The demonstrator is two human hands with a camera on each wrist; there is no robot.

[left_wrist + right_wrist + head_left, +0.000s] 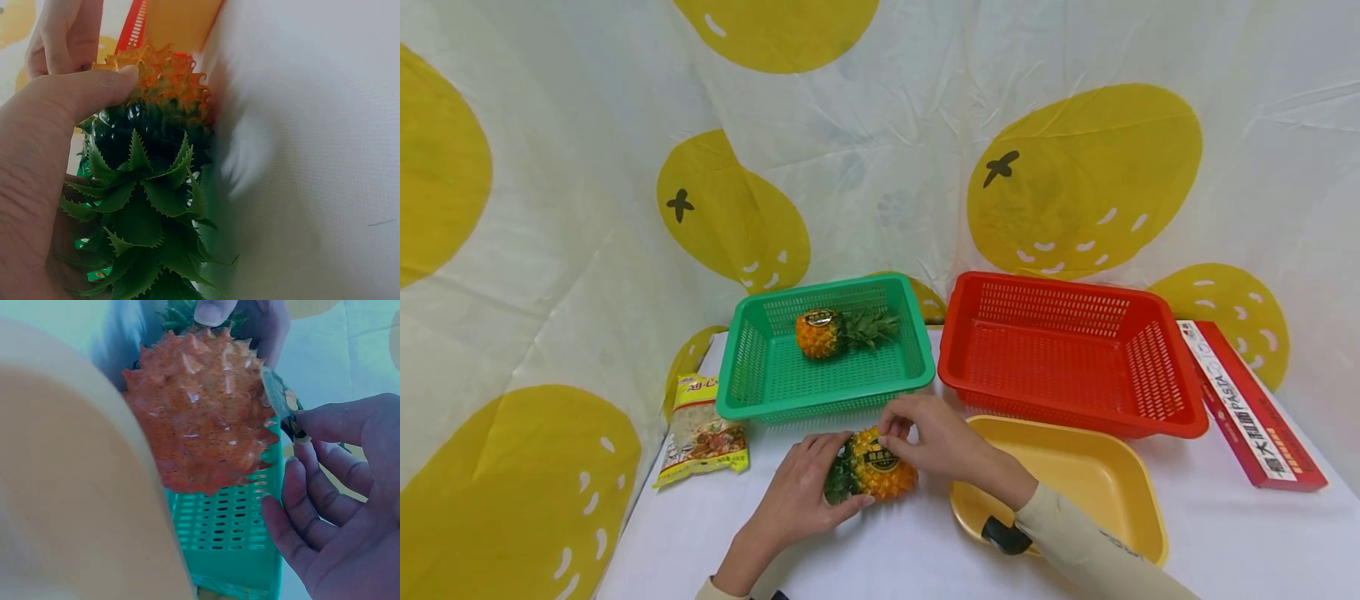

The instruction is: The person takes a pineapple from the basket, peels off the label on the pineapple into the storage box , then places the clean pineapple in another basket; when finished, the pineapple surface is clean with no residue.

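On the white table in the head view lies a toy-like orange pineapple (891, 483) with green leaves pointing left. My left hand (801, 487) grips it around the leafy end, its thumb across the near side. The left wrist view shows that thumb over the body, with the spiky leaves (140, 225) below it. A dark sticker with gold print (878, 457) is on the pineapple's upper side. My right hand (932, 437) pinches this sticker's edge between thumb and index finger. In the right wrist view the sticker (278, 397) stands partly away from the spiky skin.
Behind the hands stands a green basket (748, 408) holding another pineapple (817, 335). A red basket (1067, 417) is to its right. A yellow tray (1120, 492) with a black-handled item (1006, 536) lies under my right forearm. A food bag (703, 433) and pasta box (1255, 408) lie at the sides.
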